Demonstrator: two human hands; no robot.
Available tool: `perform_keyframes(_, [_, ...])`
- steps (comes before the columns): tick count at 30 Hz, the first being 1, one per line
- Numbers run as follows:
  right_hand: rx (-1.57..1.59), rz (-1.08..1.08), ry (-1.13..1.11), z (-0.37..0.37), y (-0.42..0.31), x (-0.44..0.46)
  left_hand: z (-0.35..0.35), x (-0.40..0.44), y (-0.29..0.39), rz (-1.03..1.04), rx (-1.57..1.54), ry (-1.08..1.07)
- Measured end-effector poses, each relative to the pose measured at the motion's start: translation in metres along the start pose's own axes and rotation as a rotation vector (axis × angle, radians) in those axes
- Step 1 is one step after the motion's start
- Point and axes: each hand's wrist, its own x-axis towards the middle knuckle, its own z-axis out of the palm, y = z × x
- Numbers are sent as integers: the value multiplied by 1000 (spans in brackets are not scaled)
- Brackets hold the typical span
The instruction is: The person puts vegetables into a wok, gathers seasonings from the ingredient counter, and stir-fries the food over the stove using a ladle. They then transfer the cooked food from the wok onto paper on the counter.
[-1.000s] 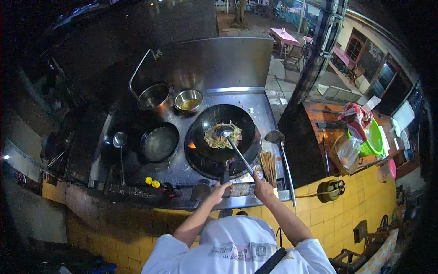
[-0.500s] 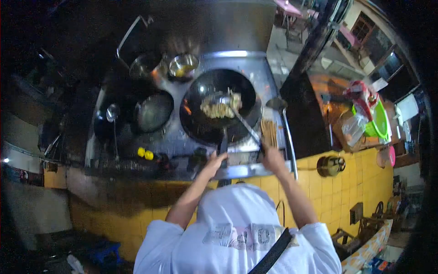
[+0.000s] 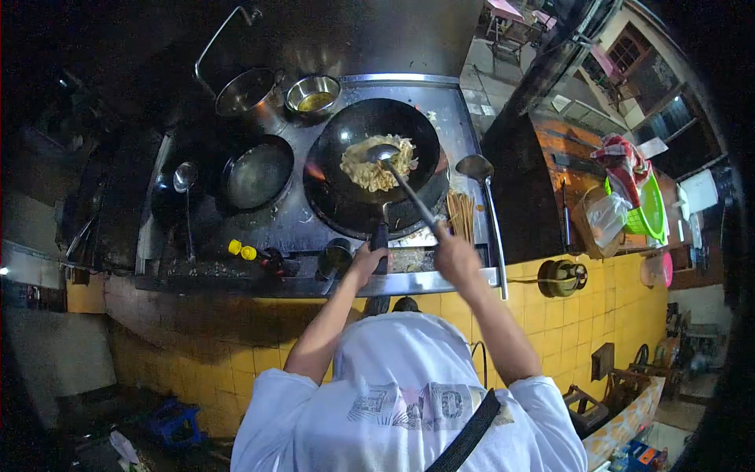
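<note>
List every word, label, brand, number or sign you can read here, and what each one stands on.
Nothing can be quoted with certainty.
White shirt: large block letters are printed across it, but too faded and blurred to read.
Blue and orange item at the lower right edge: any print is too small to read.
Wok and ladle: no lettering can be made out.
</note>
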Motion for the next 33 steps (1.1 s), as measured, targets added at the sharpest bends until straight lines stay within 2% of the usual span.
perform_keyframes(1, [39,-135,156,42,14,9,0,2,7,-17,211,78])
perform_keyframes(3, [94,-298,162,39,24,9,-13,-22,56,332,-72,167])
perform_keyframes(4, [130,-183,23,8,20,1,-25,-52,93,502,-216,209])
perform_keyframes(5, [150,-103,-10,-10,21,-2,-52,-97,157,560,-222,117])
perform_keyframes(6, [185,-134,-10,-17,29,-3,-71,-139,199,781,-336,26])
perform_keyframes(7, [217,-168,-12,-23,33,-5,-87,-181,245,1037,-427,-220])
perform_keyframes(8, [211,-161,32,-31,29,-10,-98,-210,275,1269,-594,-474])
perform_keyframes(9, [199,-155,27,-28,29,-8,-107,-237,294,1409,-627,-645])
perform_keyframes(10, [190,-146,22,-20,31,-5,-111,-257,306,1483,-605,-709])
perform_keyframes(16, [207,-140,58,4,28,-8,-106,-305,320,1572,-476,-719])
perform_keyframes(19, [214,-169,33,2,35,-10,-104,-309,315,1572,-456,-686])
perform_keyframes(23, [233,-211,130,3,35,-13,-105,-315,310,1570,-438,-652])
perform_keyframes(33, [238,-221,99,5,38,-6,-115,-312,301,1597,-430,-610])
